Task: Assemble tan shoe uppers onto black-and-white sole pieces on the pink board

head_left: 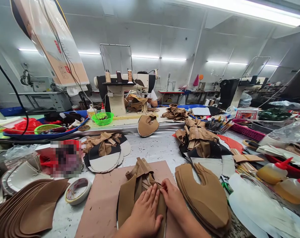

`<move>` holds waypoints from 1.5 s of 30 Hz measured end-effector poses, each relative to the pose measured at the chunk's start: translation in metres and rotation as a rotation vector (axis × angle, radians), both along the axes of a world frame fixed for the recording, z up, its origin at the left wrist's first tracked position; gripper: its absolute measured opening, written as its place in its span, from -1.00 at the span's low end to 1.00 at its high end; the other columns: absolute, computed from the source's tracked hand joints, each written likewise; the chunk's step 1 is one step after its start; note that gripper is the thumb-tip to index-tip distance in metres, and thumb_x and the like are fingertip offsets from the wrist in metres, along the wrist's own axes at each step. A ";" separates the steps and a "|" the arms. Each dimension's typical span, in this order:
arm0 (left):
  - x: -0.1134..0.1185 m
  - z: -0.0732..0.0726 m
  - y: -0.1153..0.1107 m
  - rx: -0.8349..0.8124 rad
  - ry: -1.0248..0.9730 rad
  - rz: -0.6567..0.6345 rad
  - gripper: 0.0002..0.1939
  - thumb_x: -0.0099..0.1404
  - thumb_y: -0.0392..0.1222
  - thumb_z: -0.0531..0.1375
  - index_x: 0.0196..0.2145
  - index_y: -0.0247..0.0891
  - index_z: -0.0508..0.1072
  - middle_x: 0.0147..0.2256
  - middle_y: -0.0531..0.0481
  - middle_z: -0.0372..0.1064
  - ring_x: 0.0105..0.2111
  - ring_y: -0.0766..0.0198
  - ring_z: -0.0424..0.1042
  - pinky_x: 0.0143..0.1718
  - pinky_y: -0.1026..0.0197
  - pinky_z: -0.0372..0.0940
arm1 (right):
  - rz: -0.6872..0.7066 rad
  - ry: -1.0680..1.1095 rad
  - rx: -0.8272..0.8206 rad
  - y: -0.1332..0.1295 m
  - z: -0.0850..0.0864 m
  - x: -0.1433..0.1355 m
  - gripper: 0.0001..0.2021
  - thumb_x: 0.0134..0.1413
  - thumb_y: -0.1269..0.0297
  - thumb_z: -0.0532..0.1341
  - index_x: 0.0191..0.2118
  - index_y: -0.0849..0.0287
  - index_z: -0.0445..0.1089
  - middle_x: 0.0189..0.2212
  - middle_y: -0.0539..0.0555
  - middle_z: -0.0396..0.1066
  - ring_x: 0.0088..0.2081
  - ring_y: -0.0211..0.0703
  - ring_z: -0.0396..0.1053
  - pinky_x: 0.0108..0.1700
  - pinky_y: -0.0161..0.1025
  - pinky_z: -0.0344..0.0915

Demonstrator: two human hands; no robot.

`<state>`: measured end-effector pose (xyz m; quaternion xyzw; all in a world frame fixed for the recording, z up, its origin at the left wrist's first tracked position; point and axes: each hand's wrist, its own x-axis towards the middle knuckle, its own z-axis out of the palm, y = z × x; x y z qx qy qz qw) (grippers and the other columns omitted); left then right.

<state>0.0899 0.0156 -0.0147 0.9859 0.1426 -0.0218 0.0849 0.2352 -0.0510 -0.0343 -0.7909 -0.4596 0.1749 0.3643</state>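
A brown fabric shoe-upper-like piece (126, 201) with a strap (143, 168) at its far end lies on a pinkish-brown board (97, 205) in front of me. My left hand (146, 211) rests flat on this piece, fingers stretched forward and close together. At its right edge, my right hand (173, 196) has thumb and fingertips pinched on the brown fabric. The fingertips of both hands nearly meet. Close by on the right lies a stack of brown U-notched pieces (202, 198). What lies under my palm is hidden.
A tape roll (78, 191) and fanned brown pieces (38, 208) lie left. Strapped brown-black-white pieces are piled at left (105, 153) and right (202, 142). Glue bottles (275, 170) stand right. Beyond are a sewing machine (117, 97), a green basket (102, 119) and another person's hand (153, 103).
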 end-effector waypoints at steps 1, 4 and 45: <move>0.000 -0.001 0.000 0.004 0.001 -0.001 -0.29 0.23 -0.07 0.06 0.24 -0.39 -0.07 0.23 -0.25 -0.31 0.23 -0.02 -0.17 0.18 -0.01 -0.05 | 0.009 0.040 0.018 0.000 0.000 0.001 -0.92 0.03 0.40 0.04 -0.33 0.08 0.18 -0.41 0.01 0.40 -0.36 -0.14 0.37 -0.32 -0.29 0.18; 0.000 -0.003 -0.001 0.025 0.002 0.000 -0.29 0.23 -0.07 0.06 0.24 -0.40 -0.06 0.24 -0.26 -0.29 0.23 -0.02 -0.15 0.18 0.00 -0.05 | 0.032 0.131 0.050 0.003 0.001 0.004 -0.84 -0.04 0.43 0.08 -0.28 0.09 0.19 -0.42 0.00 0.38 -0.37 -0.17 0.36 -0.29 -0.29 0.22; -0.011 -0.044 -0.015 0.254 -0.124 -0.241 -0.49 0.36 -0.07 -0.08 0.18 -0.39 0.14 0.09 -0.27 0.22 0.07 0.00 0.24 0.00 0.10 0.19 | 0.374 0.279 -0.147 0.026 0.021 0.032 -0.86 -0.28 0.53 0.14 -0.51 0.18 0.36 -0.52 -0.04 0.43 -0.42 -0.23 0.34 -0.40 -0.36 0.21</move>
